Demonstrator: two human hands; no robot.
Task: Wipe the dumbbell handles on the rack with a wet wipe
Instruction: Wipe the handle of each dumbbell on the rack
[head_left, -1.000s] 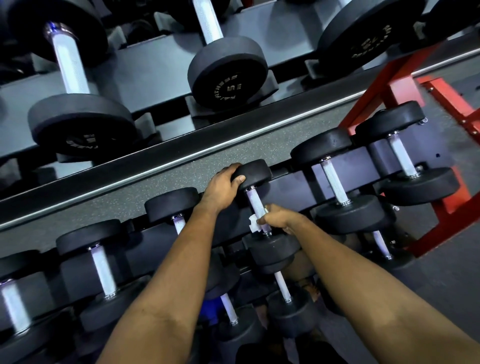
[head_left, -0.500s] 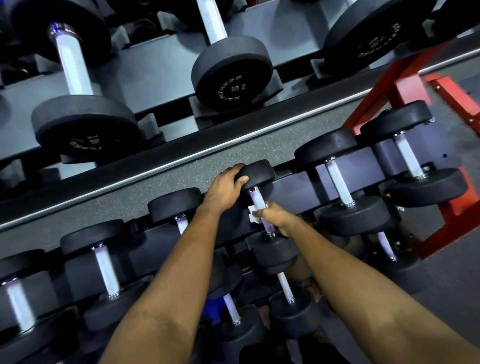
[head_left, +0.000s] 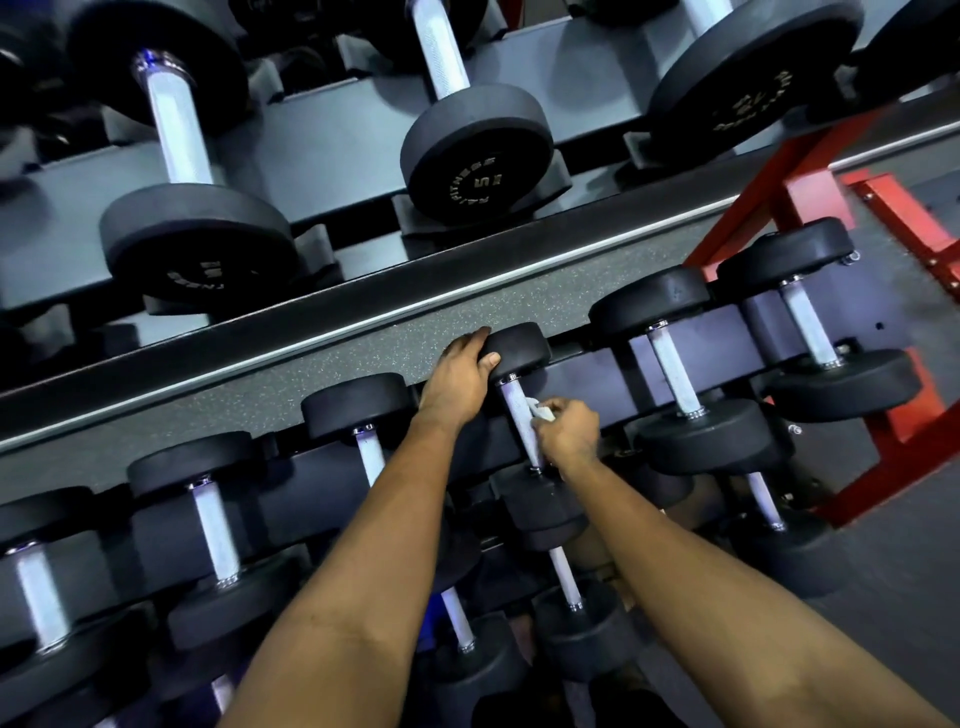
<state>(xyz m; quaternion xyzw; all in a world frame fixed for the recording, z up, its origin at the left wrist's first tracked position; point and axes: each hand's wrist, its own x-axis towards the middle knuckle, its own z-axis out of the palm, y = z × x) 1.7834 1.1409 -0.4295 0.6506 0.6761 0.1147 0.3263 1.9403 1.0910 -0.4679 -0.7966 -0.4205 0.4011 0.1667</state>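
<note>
wet wipe (head_left: 541, 412) part-hidden, top dumbbells (head_left: 748, 78) cropped

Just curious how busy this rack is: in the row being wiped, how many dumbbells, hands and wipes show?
Dumbbells in that row: 6
Hands, left hand and right hand: 2
Wet wipe: 1
Total: 9

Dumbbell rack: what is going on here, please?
A person is cleaning dumbbells on the rack. The left hand holds the upper head of one small dumbbell. The right hand presses a white wet wipe against that dumbbell's metal handle. The neighbouring dumbbells lie in their places, touched by no hand.
</note>
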